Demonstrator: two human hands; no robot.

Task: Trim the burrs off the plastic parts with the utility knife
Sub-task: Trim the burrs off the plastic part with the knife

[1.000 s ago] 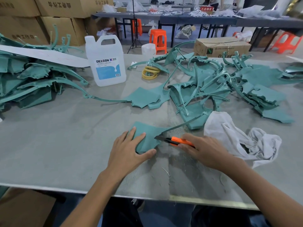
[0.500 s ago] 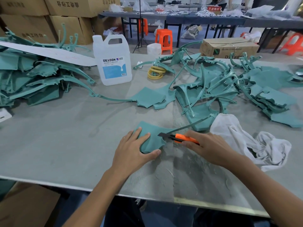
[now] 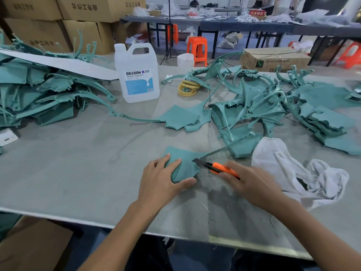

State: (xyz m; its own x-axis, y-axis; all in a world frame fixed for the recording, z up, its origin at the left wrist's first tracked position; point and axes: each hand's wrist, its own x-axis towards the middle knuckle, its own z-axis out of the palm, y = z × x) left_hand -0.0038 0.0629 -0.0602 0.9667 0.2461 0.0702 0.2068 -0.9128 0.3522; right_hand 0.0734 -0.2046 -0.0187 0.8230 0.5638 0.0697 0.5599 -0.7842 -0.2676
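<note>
Grey felt-like tabletop [image 3: 78, 173] fills the middle of the frame, with stacked brown cardboard boxes [image 3: 88, 8] at the upper left and dark tables and an orange plastic stool [image 3: 197, 47] behind. At lower centre lies a flat teal plastic part with a thin curved arm [image 3: 185, 159]. The left hand [image 3: 158, 184] presses on it with straight, spread fingers, the thumb along its lower edge. The right hand [image 3: 252, 182] has its fingers curled round the handle of an orange and black utility knife [image 3: 218, 167], whose blade tip touches the part's upper right edge where the arm begins.

Against a second ago, both hands keep the same hold. The blade tip sits slightly higher along that edge, and the whole scene lies a little further right in the frame.

A translucent white plastic jug [image 3: 136, 75] at upper centre reads "DEXCON" on a blue and white label. The boxes carry inverted Chinese characters, and a red sign [image 3: 257, 13] at the top right is too small to read. Heaps of teal parts lie at left [image 3: 39, 94] and right [image 3: 263, 106]. A crumpled white rag [image 3: 293, 173] rests beside the right hand.
</note>
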